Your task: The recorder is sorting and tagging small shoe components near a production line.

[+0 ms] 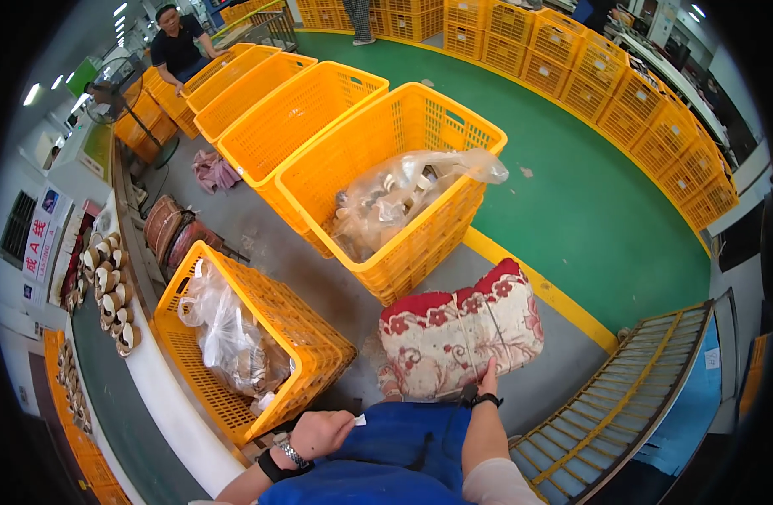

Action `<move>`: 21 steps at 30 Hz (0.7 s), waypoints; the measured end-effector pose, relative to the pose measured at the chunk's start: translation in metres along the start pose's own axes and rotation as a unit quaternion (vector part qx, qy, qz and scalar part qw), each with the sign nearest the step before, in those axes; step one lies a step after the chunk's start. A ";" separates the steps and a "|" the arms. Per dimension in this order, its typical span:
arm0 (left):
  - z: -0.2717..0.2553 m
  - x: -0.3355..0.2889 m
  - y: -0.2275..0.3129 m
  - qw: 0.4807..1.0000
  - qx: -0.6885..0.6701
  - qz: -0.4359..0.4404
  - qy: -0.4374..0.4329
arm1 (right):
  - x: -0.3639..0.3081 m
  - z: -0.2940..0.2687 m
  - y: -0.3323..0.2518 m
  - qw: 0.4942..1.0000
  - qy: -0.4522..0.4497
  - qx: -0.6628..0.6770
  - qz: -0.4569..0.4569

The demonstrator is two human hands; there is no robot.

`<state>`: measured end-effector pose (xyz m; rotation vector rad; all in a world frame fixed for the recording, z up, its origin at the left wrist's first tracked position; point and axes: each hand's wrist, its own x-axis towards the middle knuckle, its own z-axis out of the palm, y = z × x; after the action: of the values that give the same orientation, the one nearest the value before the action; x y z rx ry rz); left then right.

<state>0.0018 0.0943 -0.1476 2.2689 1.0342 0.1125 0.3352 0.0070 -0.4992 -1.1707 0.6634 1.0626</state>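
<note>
My left hand [321, 433], with a watch at its wrist, is closed in a pinch on a small white slip [360, 420] just over my blue apron [378, 463]. My right hand [487, 383] is at the near edge of a cream and red floral cushion [460, 332], with one digit laid on its top; the other fingers are mostly hidden. Thin string runs across the cushion. Left of it stands a yellow plastic crate [319, 337] holding clear plastic bags [227, 324] of items I cannot make out.
Ahead stands a row of yellow crates; the nearest crate [386, 273] holds a bulging plastic bag [395, 202]. A conveyor [121, 404] with shoes [109, 290] runs along my left. A metal rack [630, 391] is close on my right. A co-worker [180, 46] stands beyond the crates.
</note>
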 end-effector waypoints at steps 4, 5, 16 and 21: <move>0.006 0.014 0.006 0.999 0.010 0.041 -0.014 | -0.026 -0.055 -0.015 0.999 0.019 -0.047 0.011; 0.004 0.012 0.011 0.999 0.006 0.047 0.000 | -0.036 -0.056 -0.019 0.997 0.051 -0.035 -0.054; 0.053 -0.021 0.077 0.997 0.017 0.082 -0.005 | -0.048 -0.115 -0.057 0.987 0.093 -0.077 -0.105; 0.063 -0.041 0.089 0.997 0.025 0.071 0.008 | -0.067 -0.105 -0.063 0.979 0.136 -0.099 -0.115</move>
<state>0.0516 -0.0104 -0.1392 2.3892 0.8936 0.1668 0.3770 -0.1153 -0.4471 -1.5457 0.6240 0.7927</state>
